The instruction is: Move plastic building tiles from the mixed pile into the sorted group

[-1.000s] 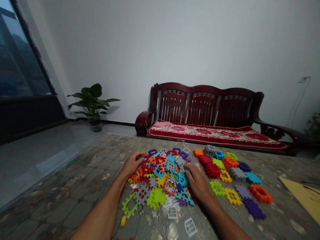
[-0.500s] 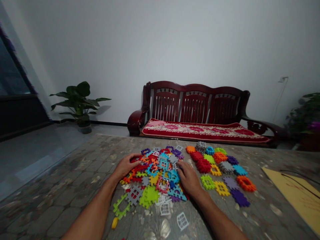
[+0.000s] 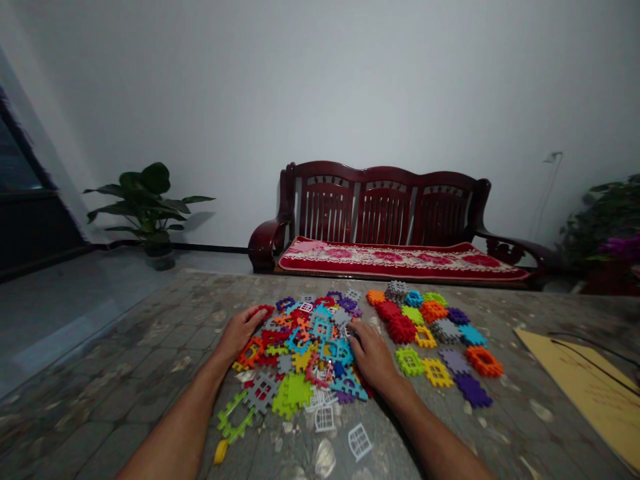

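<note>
A mixed pile of notched plastic building tiles (image 3: 301,360) lies on the table between my hands. At its left side, my left hand (image 3: 242,331) is closed on a red building tile (image 3: 263,311), which shows beyond the fingertips. My right hand (image 3: 371,353) rests along the pile's right edge with its fingers bent. Its fingertips are partly hidden, and what they touch is unclear. White window-shaped pieces (image 3: 359,441) lie at the near side, and a lime green frame tile (image 3: 235,417) sits at the near left.
Tiles grouped by colour stand right of the pile, including a red stack (image 3: 401,329), a grey stack (image 3: 445,331) and a purple tile (image 3: 473,390). A yellow sheet (image 3: 583,393) with a dark cable covers the table's right side. Beyond is a wooden bench (image 3: 385,207).
My left hand has taken hold of a red tile and lifted it slightly at the pile's left side. My right hand stays at the right edge. The view has shifted a little.
</note>
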Demonstrator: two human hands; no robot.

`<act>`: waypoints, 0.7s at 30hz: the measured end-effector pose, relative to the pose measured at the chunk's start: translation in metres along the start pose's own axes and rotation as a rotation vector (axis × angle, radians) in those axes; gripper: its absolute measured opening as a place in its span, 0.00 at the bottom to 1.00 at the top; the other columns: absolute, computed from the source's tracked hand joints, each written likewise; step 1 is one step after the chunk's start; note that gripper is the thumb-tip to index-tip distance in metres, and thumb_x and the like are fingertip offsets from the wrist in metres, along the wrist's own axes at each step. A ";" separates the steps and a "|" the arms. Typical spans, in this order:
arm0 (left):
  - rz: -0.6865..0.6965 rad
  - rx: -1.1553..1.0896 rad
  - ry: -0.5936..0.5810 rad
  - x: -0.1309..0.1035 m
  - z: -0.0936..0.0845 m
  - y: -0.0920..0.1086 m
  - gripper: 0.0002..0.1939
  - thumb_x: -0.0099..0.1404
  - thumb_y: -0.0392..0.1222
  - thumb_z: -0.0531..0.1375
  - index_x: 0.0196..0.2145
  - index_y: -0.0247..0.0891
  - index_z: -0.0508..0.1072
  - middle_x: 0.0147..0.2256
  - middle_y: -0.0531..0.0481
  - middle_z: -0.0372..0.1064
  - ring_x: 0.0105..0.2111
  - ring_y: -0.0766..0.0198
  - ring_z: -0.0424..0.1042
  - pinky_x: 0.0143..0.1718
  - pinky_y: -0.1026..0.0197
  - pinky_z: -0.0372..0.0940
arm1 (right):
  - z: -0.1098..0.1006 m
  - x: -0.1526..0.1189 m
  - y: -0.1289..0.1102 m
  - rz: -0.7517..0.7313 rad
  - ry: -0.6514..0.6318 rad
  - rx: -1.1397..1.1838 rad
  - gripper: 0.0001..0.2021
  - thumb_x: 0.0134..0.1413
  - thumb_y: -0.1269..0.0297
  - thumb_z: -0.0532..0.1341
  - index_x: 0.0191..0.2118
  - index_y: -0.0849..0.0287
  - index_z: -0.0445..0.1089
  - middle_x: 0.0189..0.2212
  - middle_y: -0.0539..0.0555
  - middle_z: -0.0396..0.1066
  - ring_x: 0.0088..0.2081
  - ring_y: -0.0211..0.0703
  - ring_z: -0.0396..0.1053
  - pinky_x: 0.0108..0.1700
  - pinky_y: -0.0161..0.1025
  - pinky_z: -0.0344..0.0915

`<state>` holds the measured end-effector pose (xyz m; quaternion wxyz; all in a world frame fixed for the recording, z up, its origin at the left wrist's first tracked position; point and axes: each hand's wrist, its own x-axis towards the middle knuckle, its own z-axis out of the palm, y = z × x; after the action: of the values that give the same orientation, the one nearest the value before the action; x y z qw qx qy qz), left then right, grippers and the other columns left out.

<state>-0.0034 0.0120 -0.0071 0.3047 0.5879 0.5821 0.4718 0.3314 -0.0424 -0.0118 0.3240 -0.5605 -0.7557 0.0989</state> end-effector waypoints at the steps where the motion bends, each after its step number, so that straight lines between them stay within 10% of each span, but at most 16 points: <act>1: -0.005 0.017 0.013 -0.001 0.000 0.001 0.28 0.54 0.65 0.57 0.36 0.38 0.79 0.35 0.47 0.79 0.38 0.52 0.75 0.44 0.54 0.68 | 0.000 0.000 0.000 0.001 0.001 -0.001 0.16 0.61 0.68 0.53 0.52 0.57 0.71 0.52 0.57 0.72 0.54 0.49 0.66 0.59 0.46 0.60; 21: -0.075 -0.111 0.120 -0.003 -0.001 0.008 0.31 0.51 0.58 0.59 0.47 0.34 0.73 0.36 0.44 0.79 0.37 0.54 0.77 0.43 0.52 0.69 | 0.003 0.001 0.006 -0.018 -0.002 0.016 0.16 0.61 0.65 0.52 0.51 0.57 0.71 0.51 0.58 0.72 0.53 0.49 0.67 0.58 0.47 0.60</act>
<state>-0.0005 0.0077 -0.0001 0.3189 0.5187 0.5938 0.5260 0.3344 -0.0393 -0.0166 0.3288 -0.5511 -0.7601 0.1025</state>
